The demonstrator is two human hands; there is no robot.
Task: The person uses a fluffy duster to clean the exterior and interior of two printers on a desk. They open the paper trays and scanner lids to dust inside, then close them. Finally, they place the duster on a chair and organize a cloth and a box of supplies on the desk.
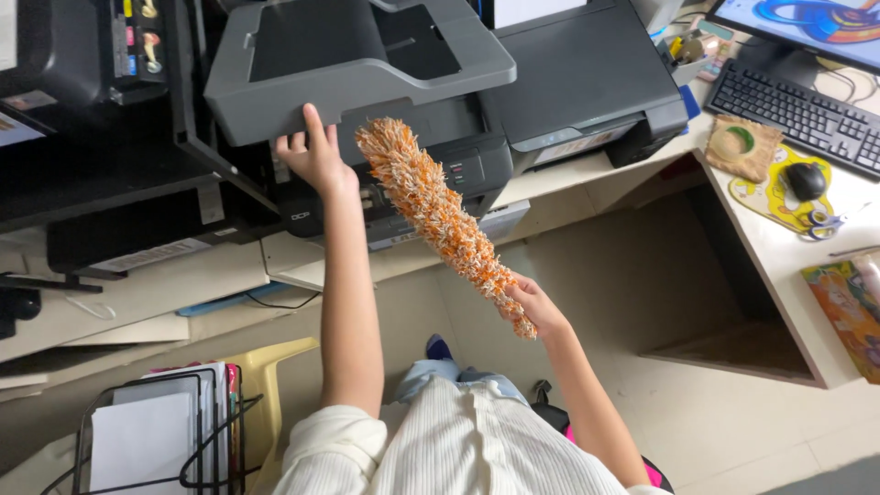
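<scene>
While the left hand (313, 158) lies open with fingers spread against the underside of the grey printer (367, 64)'s raised lid, the right hand (532, 310) is closed around the handle of the orange-and-white duster (431, 206), whose fluffy head touches the printer's front panel. If the left hand slipped, the lid could probably drop onto the duster or fingers; a hard sweep might press the panel buttons. One duster, two printers side by side on the surface (568, 174), one keyboard (793, 115), one mouse (807, 181).
</scene>
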